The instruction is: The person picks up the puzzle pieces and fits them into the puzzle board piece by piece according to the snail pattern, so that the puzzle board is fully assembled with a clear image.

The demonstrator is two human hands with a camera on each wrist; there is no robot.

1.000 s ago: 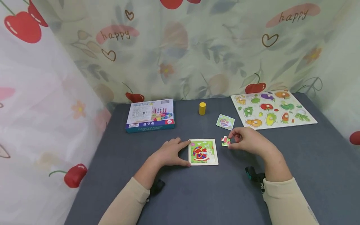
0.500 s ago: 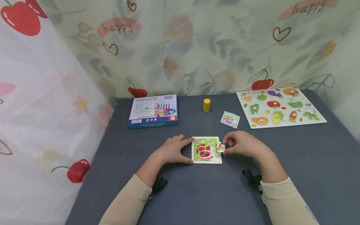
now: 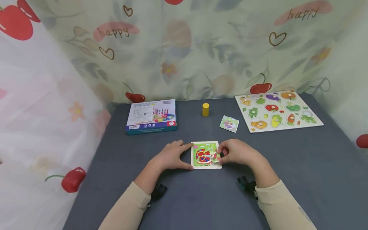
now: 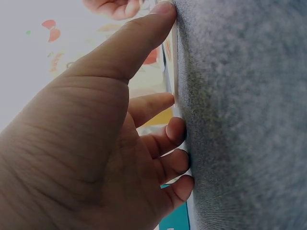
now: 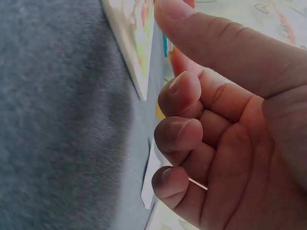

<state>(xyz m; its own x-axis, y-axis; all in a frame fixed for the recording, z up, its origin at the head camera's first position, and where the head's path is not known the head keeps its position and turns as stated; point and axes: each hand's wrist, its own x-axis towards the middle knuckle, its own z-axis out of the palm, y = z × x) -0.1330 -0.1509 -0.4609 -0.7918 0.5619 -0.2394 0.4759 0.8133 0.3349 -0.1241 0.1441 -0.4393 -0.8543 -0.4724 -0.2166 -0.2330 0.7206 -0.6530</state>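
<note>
A small square wooden jigsaw tray [image 3: 201,167] with a colourful snail picture lies in front of me in the head view. My left hand [image 3: 172,155] rests beside it, thumb and index finger spread along its left edge and touching the two left corners. In the left wrist view the left hand's other fingers [image 4: 175,160] are loosely bent. My right hand [image 3: 241,153] pinches a jigsaw piece [image 3: 216,157] between thumb and index finger, over the right part of the tray. The right hand's other fingers are curled in, and its fingertips partly cover the tray's right rim.
Behind the tray lies a picture card [image 3: 229,124] with a similar snail. A yellow cylinder [image 3: 205,110] stands farther back. At the back left is a flat cardboard box [image 3: 150,116], and at the back right a vegetable peg board [image 3: 284,122]. A patterned curtain [image 3: 184,57] hangs behind.
My right hand has carried the jigsaw piece leftward from the table beside the tray to over the tray's right side. My left hand has stayed at the tray's left edge.
</note>
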